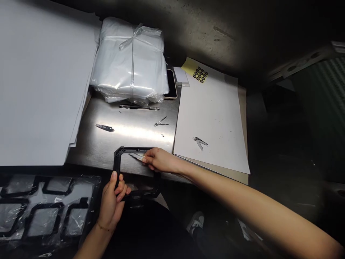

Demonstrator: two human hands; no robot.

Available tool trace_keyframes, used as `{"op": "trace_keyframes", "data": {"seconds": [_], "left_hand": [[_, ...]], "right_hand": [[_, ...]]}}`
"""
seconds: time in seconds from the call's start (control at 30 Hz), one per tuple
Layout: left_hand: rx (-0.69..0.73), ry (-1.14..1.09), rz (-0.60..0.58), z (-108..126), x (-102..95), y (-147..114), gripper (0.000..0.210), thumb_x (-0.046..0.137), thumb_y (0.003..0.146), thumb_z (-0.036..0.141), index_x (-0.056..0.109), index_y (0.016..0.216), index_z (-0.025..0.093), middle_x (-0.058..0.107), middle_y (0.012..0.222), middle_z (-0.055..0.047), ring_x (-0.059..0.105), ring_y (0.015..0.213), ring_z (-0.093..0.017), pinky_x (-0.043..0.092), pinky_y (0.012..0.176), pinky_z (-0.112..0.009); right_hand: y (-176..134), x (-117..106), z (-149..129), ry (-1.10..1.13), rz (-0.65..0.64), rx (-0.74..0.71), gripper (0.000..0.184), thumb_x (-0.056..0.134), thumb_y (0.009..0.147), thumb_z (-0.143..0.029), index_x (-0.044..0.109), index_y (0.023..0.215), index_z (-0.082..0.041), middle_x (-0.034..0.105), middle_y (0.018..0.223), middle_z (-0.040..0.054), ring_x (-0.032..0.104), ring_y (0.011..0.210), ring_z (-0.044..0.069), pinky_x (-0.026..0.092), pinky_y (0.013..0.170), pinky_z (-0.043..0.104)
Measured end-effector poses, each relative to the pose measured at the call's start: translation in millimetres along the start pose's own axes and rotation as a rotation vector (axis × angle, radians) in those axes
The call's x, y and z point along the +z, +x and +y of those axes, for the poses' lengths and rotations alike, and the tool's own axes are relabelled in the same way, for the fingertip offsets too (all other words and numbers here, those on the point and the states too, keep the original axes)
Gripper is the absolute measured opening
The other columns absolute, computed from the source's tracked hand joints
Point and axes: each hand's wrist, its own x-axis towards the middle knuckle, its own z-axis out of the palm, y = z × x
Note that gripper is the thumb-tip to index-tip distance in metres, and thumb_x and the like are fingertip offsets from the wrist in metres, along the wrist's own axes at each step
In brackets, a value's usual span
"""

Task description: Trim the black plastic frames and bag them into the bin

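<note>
My left hand (114,198) is closed around the left side of a black plastic frame (116,163), roughly rectangular with cut corners. The frame is held tilted at the table's front edge, its lower part over my lap. My right hand (156,159) pinches a slim pointed tool (137,157) with a pale handle; its exact kind is unclear. The tool's tip points left, just below the frame's top bar, and whether it touches the bar cannot be told. My right hand and wrist cover the frame's upper right corner.
On the metal table (129,138) lie a pen (139,107), a dark pointed piece (105,128) and nail clippers (161,122). More clippers (199,142) and yellow stickers (200,74) rest on white sheets (210,111). Behind are tied plastic bags (132,61) and a phone (170,84). Wrapped frames (44,219) lie lower left.
</note>
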Motion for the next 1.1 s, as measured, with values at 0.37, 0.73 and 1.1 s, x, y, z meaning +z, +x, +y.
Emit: {"op": "trace_keyframes", "data": {"seconds": [0.37, 0.73, 1.1], "left_hand": [[-0.006, -0.026, -0.013, -0.2, -1.6, 0.6, 0.028, 0.049, 0.077, 0.036, 0.051, 0.062, 0.013, 0.026, 0.036, 0.012, 0.019, 0.03, 0.0, 0.034, 0.042, -0.018], [0.017, -0.025, -0.015, -2.9, -3.8, 1.9, 0.029, 0.047, 0.078, 0.037, 0.052, 0.062, 0.013, 0.025, 0.036, 0.012, 0.019, 0.031, -0.001, 0.035, 0.043, -0.019], [0.023, -0.044, -0.019, -1.3, -1.3, 0.5, 0.028, 0.048, 0.078, 0.037, 0.052, 0.064, 0.013, 0.025, 0.036, 0.013, 0.018, 0.032, -0.001, 0.035, 0.044, -0.02]], "right_hand": [[-25.4, 5.1, 13.1, -0.268, 0.493, -0.143, 0.026, 0.033, 0.087, -0.025, 0.054, 0.099, -0.017, 0.056, 0.08, 0.0042, 0.05, 0.07, 0.013, 0.036, 0.063, 0.022], [7.7, 23.6, 31.0, -0.643, 0.88, -0.299, 0.019, 0.044, 0.082, -0.018, 0.059, 0.094, -0.019, 0.05, 0.092, 0.007, 0.036, 0.085, 0.021, 0.027, 0.074, 0.034], [31.8, 37.4, -7.6, -0.855, 0.688, -0.42, 0.015, 0.045, 0.08, -0.012, 0.058, 0.072, -0.012, 0.052, 0.078, 0.0072, 0.036, 0.076, 0.02, 0.024, 0.064, 0.033]]}}
